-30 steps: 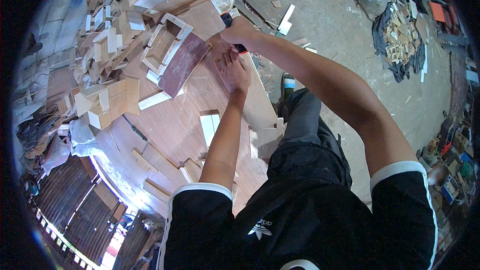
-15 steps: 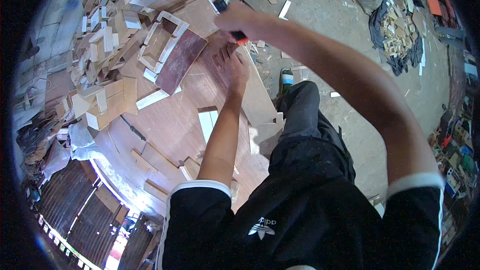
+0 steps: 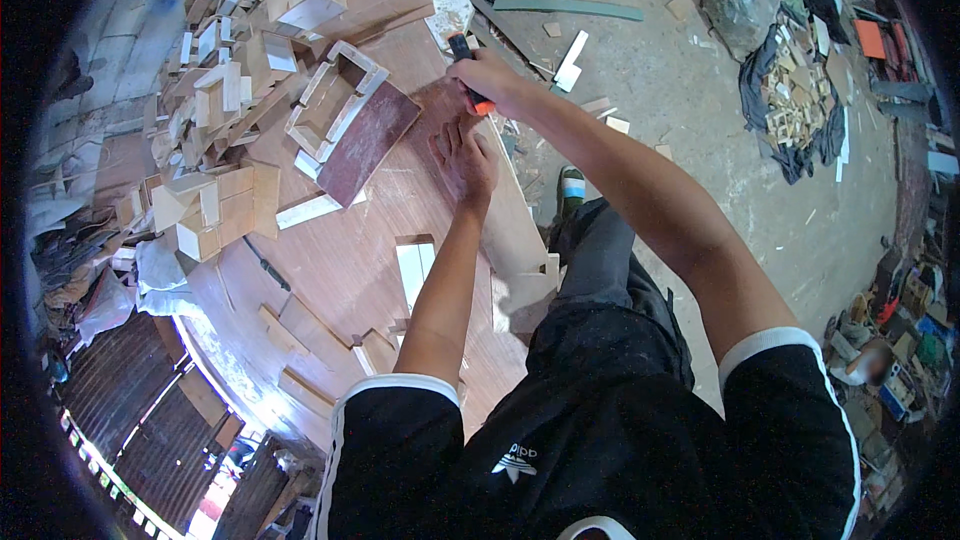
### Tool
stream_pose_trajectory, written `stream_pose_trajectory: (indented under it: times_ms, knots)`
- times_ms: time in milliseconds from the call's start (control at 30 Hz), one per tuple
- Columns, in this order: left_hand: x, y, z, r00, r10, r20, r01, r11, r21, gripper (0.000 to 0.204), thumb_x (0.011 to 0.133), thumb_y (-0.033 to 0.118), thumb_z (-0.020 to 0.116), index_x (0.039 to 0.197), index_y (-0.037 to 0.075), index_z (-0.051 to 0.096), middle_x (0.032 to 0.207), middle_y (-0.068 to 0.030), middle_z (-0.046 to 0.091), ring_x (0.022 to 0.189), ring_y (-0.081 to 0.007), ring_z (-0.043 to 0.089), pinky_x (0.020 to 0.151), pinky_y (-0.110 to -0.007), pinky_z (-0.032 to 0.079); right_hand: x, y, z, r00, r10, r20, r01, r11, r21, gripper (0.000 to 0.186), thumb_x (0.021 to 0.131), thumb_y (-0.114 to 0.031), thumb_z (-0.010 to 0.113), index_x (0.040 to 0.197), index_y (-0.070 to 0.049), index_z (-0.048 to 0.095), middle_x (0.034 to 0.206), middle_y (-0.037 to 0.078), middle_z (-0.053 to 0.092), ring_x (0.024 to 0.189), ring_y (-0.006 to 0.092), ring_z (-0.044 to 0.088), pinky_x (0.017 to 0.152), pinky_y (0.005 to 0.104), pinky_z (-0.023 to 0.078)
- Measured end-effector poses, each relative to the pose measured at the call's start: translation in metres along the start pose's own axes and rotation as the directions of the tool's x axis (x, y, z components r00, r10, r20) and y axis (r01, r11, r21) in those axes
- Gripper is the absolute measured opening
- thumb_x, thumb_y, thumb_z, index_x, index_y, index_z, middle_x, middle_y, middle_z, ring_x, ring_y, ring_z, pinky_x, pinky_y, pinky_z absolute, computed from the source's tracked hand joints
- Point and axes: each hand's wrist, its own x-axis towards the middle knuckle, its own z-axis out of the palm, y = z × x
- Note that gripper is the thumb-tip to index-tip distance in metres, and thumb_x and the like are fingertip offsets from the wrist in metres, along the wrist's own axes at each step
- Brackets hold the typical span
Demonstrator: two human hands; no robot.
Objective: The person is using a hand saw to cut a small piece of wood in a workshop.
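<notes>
On the reddish-brown panel lying across the workbench, I am pressing my left hand flat, fingers slightly apart, while my right hand, clamped around the orange-handled tool, is working beside it, so firm downward pressure and clear fingertips are advisable.

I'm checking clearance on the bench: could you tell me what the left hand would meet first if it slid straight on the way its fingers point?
Probably the right hand gripping a black-and-orange tool, just beyond the left hand lying flat on the reddish board; depth is unclear.
</notes>
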Motion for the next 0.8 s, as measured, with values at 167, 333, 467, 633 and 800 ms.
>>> stream_pose_trajectory:
  times_ms: [167,333,467,633,800]
  knots:
    - [-0.001,-0.004,0.007,0.998,-0.046,0.041,0.04,0.991,0.126,0.04,0.089,0.015,0.052,0.127,0.004,0.055,0.128,-0.0186,0.059,0.122,-0.0328,0.052,0.115,-0.053,0.025,-0.032,-0.026,0.023,0.998,-0.009,-0.056,0.001,0.99,-0.143,0.024,0.075,-0.016,0.061,0.082,0.008,0.063,0.076,0.014,0.064,0.064,0.0199,0.063,0.052,0.0365,0.048]
    - [-0.002,-0.008,0.012,0.995,-0.047,0.082,0.034,0.988,0.153,0.041,0.089,0.017,0.051,0.127,0.003,0.056,0.127,-0.0192,0.058,0.123,-0.033,0.051,0.116,-0.053,0.025,-0.077,-0.072,0.017,0.999,-0.04,0.015,0.04,0.999,-0.021,0.023,0.077,-0.015,0.062,0.084,0.007,0.061,0.072,0.012,0.06,0.057,0.02,0.059,0.045,0.0364,0.046]
    - [-0.004,-0.007,0.01,0.999,-0.004,0.036,-0.001,0.992,0.125,0.041,0.087,0.015,0.053,0.126,0.002,0.056,0.124,-0.0194,0.059,0.122,-0.0341,0.051,0.113,-0.055,0.027,-0.075,-0.067,0.014,0.999,0.015,-0.045,-0.009,0.992,0.124,0.014,0.078,-0.009,0.062,0.083,0.002,0.055,0.063,0.007,0.053,0.046,0.0175,0.052,0.04,0.0352,0.043]
    - [-0.001,-0.005,0.009,1.0,0.0,-0.014,0.001,0.999,0.045,0.04,0.084,0.01,0.055,0.124,0.005,0.057,0.12,-0.0163,0.059,0.118,-0.0339,0.052,0.111,-0.056,0.029,-0.02,-0.022,0.024,0.989,0.034,-0.147,-0.06,0.983,-0.176,0.014,0.079,-0.01,0.059,0.078,0.004,0.057,0.064,0.011,0.058,0.047,0.0197,0.057,0.037,0.0366,0.041]
    - [0.0,-0.005,0.008,0.995,-0.06,0.081,0.057,0.998,0.041,0.038,0.086,0.012,0.055,0.124,0.006,0.057,0.122,-0.015,0.059,0.122,-0.0313,0.052,0.113,-0.055,0.027,-0.01,-0.007,0.019,0.983,0.101,-0.153,-0.13,0.973,-0.191,0.023,0.076,-0.016,0.063,0.084,0.005,0.062,0.075,0.016,0.066,0.062,0.0246,0.067,0.05,0.0391,0.052]
